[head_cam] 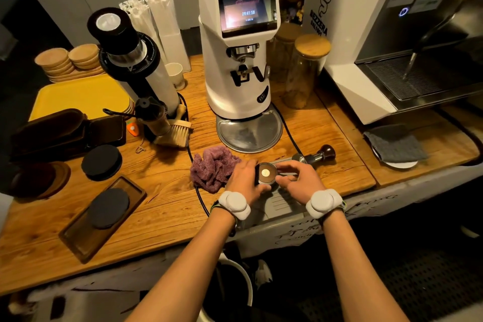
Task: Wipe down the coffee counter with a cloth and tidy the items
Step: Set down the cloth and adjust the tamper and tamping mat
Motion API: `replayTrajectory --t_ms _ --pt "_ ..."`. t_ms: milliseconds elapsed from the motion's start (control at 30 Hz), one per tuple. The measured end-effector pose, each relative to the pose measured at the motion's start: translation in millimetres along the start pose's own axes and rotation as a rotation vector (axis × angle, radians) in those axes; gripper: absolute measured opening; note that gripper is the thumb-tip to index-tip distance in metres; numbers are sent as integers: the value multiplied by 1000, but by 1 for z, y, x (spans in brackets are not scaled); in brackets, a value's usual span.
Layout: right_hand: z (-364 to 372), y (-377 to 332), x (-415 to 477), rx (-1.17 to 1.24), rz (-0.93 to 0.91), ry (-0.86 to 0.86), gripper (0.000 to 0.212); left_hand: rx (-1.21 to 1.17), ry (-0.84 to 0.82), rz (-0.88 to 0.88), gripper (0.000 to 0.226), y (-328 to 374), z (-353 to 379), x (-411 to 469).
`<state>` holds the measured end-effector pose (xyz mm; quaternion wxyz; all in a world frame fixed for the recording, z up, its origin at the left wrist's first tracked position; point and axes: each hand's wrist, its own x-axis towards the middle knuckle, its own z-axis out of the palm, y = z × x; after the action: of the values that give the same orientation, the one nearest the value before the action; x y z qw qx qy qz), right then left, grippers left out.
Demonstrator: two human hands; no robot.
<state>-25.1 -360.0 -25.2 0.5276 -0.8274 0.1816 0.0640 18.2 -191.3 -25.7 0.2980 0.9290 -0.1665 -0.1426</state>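
A crumpled purple cloth (212, 167) lies on the wooden counter (162, 198) in front of the white grinder (239, 55). Just right of it, both hands close around a round black distributor with a brass top (266, 173), which sits over a grey tamping mat (277, 204). My left hand (244, 180) grips its left side and my right hand (300, 180) touches its right side with thumb and fingers. A tamper with a dark wooden knob (317, 155) lies on its side just behind my right hand.
A black grinder (130, 60) and a brush (177, 131) stand at left, with a yellow tray (81, 97), dark wooden boxes (68, 131), black round lids (102, 162) and a wooden tray (102, 219). Glass jars (305, 70), the espresso machine (392, 47) and a grey cloth on a plate (394, 146) are at right.
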Motion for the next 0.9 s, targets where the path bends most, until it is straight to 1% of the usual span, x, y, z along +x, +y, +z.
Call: replayTrajectory --t_ms 100,200,267,367,533,633,733,833,900 --pt "-15 -6 -1 76 -17 55 27 -1 60 50 74 13 -4 6" --pt "-36 -11 1 88 -51 98 22 14 69 116 64 32 -6 17" --pt "-52 -11 5 100 -62 151 22 24 33 159 57 46 -6 26" --pt "-72 -4 16 85 -41 246 19 41 -41 189 51 63 -3 40" --pt "-96 20 42 44 27 377 13 135 -124 213 48 91 10 63" --pt "-101 32 57 61 62 441 16 192 -178 197 48 102 15 75" --pt "-103 43 68 74 117 472 19 269 -230 203 49 107 18 84" --pt "-105 51 74 53 166 459 24 331 -275 177 48 115 20 91" --pt "-104 52 74 18 182 442 23 381 -316 150 45 118 20 91"
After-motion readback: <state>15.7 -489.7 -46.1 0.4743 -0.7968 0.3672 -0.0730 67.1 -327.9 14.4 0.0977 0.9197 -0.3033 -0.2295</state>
